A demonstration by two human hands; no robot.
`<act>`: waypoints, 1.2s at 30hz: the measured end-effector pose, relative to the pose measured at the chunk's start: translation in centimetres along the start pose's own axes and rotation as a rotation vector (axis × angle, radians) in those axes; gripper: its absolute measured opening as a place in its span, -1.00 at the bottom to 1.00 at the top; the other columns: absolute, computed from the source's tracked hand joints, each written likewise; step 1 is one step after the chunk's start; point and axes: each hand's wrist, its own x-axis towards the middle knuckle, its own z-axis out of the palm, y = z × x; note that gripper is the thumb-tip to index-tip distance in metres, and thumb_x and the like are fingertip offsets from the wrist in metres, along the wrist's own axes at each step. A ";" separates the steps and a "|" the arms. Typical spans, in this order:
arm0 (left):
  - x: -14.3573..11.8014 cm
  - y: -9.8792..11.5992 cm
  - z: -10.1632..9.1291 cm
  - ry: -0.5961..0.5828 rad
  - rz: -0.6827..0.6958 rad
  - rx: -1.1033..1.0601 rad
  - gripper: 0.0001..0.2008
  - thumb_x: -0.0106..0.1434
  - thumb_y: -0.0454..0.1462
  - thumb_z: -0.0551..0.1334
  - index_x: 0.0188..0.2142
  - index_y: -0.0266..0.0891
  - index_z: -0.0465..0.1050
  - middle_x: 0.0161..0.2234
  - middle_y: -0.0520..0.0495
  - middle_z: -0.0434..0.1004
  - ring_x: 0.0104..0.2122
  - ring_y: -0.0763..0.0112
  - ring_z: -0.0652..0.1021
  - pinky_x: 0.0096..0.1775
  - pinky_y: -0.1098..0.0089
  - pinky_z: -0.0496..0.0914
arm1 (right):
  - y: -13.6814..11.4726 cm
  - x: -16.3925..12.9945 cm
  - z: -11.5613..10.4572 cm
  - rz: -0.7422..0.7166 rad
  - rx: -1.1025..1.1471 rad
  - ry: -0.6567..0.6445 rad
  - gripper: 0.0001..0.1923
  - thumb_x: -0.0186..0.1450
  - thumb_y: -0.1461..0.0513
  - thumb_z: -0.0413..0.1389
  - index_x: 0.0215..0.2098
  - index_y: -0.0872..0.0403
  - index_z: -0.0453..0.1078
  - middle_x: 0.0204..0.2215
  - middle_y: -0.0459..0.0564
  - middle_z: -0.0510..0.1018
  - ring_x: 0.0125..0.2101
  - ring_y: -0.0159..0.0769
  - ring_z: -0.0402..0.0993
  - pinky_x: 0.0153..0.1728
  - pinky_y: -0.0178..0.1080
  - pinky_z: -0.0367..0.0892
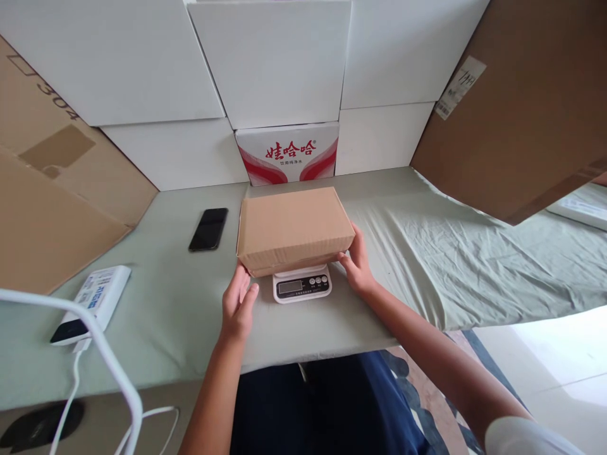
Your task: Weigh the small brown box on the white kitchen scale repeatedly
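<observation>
there is one view only, from a camera worn on the person's head. it looks forward and steeply down over the table (pixel 190 316), close enough that both forearms run in from the bottom edge. the cardboard box (pixel 294 227) sits near the middle of the frame, the stacked white boxes (pixel 275 57) fill the top, and the person's lap shows below the table edge.

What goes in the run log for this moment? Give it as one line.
cardboard box resting on scale | left hand at box's left corner | right hand touching right end | phone lying left
</observation>
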 end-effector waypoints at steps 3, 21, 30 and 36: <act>0.0 -0.1 0.0 -0.002 -0.004 0.007 -0.23 0.26 0.00 0.37 0.41 -0.05 0.28 0.40 -0.20 0.33 0.44 -0.10 0.22 0.44 -0.06 0.06 | -0.3 0.0 0.0 0.008 -0.017 0.004 -0.29 0.36 -0.17 0.12 0.39 -0.22 0.10 0.35 0.07 0.31 0.33 0.11 0.26 0.29 0.21 0.33; -0.3 0.5 0.4 -0.014 -0.002 -0.021 -0.19 0.23 -0.01 0.39 0.43 -0.05 0.25 0.43 -0.21 0.26 0.46 -0.09 0.19 0.45 -0.04 0.03 | -0.9 0.6 0.1 0.077 0.134 -0.009 -0.27 0.34 -0.11 0.13 0.42 -0.28 0.08 0.44 -0.06 0.23 0.42 0.10 0.15 0.39 0.23 0.21; 10.2 3.4 4.0 -0.097 0.220 -0.119 -0.26 0.24 0.12 0.34 0.33 -0.07 0.36 0.35 -0.20 0.40 0.41 0.00 0.32 0.41 0.10 0.16 | -0.6 9.4 0.5 -0.095 0.076 0.081 -0.19 0.28 -0.18 0.08 0.40 -0.19 0.02 0.46 -0.04 0.14 0.46 0.05 0.03 0.48 0.17 0.02; 15.0 -3.0 4.8 0.010 -0.019 -0.161 -0.19 0.14 0.35 0.24 0.18 -0.10 0.47 0.32 -0.26 0.43 0.41 0.07 0.33 0.39 0.11 0.18 | 4.8 11.8 2.1 -0.007 0.037 0.075 -0.20 0.23 -0.11 0.12 0.34 -0.05 0.06 0.40 0.11 0.22 0.40 0.07 0.12 0.43 0.14 0.10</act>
